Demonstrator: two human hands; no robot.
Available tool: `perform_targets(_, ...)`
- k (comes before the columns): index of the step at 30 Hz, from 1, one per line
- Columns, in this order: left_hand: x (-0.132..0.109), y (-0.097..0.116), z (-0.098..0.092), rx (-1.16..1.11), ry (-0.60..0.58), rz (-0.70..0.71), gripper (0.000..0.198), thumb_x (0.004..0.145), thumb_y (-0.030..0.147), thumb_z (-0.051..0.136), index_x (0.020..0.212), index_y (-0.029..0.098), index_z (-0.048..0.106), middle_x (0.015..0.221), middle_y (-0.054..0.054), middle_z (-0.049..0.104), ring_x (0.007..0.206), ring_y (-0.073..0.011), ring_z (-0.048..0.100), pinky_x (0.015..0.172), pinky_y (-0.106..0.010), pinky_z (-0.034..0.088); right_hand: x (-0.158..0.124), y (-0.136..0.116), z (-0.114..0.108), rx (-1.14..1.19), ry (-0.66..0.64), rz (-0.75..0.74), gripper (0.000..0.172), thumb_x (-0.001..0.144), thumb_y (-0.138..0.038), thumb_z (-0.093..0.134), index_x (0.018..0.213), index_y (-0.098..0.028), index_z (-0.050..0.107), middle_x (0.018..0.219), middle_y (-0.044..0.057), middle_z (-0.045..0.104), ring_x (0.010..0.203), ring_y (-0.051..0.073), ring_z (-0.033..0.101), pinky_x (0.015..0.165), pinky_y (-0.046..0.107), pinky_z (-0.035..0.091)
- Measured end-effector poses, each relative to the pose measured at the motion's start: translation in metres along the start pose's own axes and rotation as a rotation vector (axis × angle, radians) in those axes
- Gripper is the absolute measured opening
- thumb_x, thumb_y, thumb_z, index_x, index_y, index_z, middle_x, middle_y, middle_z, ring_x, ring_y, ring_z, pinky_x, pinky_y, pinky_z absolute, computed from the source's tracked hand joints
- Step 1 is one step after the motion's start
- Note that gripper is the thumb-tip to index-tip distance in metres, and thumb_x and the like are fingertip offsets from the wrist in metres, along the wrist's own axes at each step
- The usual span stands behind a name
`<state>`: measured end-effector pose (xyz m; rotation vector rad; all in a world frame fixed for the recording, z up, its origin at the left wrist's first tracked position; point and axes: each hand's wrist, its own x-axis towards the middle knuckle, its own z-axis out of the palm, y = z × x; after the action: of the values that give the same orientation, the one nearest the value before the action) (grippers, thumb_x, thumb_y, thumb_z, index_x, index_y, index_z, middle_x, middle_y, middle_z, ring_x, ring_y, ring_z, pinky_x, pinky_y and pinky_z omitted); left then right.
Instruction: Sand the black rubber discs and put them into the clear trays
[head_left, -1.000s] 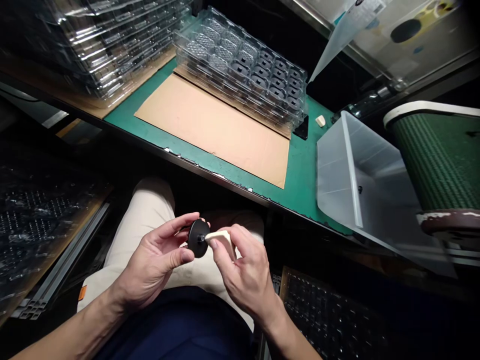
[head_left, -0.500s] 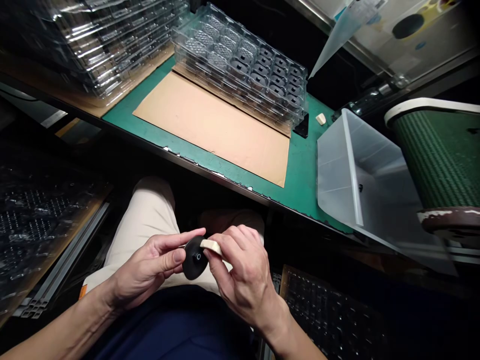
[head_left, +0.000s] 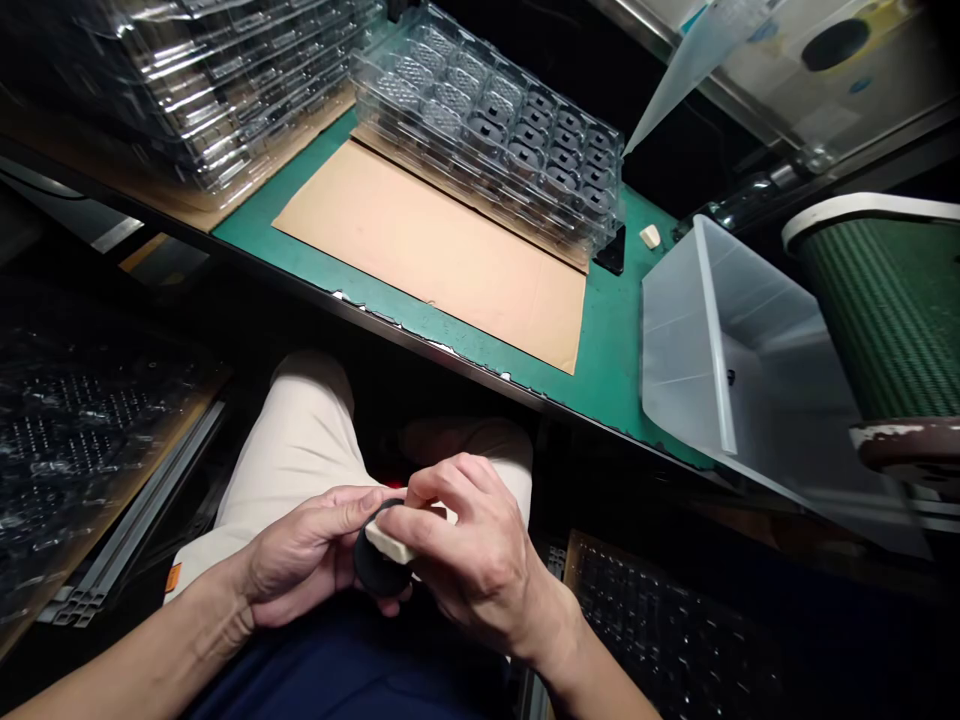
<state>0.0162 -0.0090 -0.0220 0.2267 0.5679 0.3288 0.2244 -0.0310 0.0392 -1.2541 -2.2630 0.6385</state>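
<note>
Low in the head view, above the lap, my left hand (head_left: 311,550) is closed around the edge of a round black disc-shaped part (head_left: 377,572). My right hand (head_left: 476,560) pinches a small cream-coloured block (head_left: 390,540) and holds it against the face of the disc. The block and the right fingers cover much of the disc, and its centre is hidden. On the green bench (head_left: 611,375) in front lies a flat sheet of cardboard (head_left: 450,270). Behind it stands a stack of clear plastic trays (head_left: 480,130), with black parts in several pockets towards the right.
A taller stack of clear trays (head_left: 247,110) stands at the left. To the right are a translucent plastic bin (head_left: 675,330) and a green ribbed, drum-like object (head_left: 885,310). Another cream block (head_left: 649,237) lies near a dark flat object (head_left: 611,252). The bench edge is chipped.
My right hand has brought the cream block across the disc's face, from its upper edge towards the middle. The disc has tilted and dropped slightly, and my left thumb has shifted onto its upper edge.
</note>
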Motion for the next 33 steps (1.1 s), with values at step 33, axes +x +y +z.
perform_targets(33,0.005,-0.004,-0.001,-0.049,0.045,-0.061,0.033,0.101,0.037,0.06,0.113,0.012,0.078,0.093,-0.013,0.073,0.08,-0.0233,0.07,0.071,-0.042,0.064,-0.005,0.002,0.007,0.039,-0.003,-0.018,0.023,0.102,-0.025,0.055,0.117,-0.024,0.072,0.106,0.008,0.067,0.091,0.021,0.056,0.079,0.038,0.043)
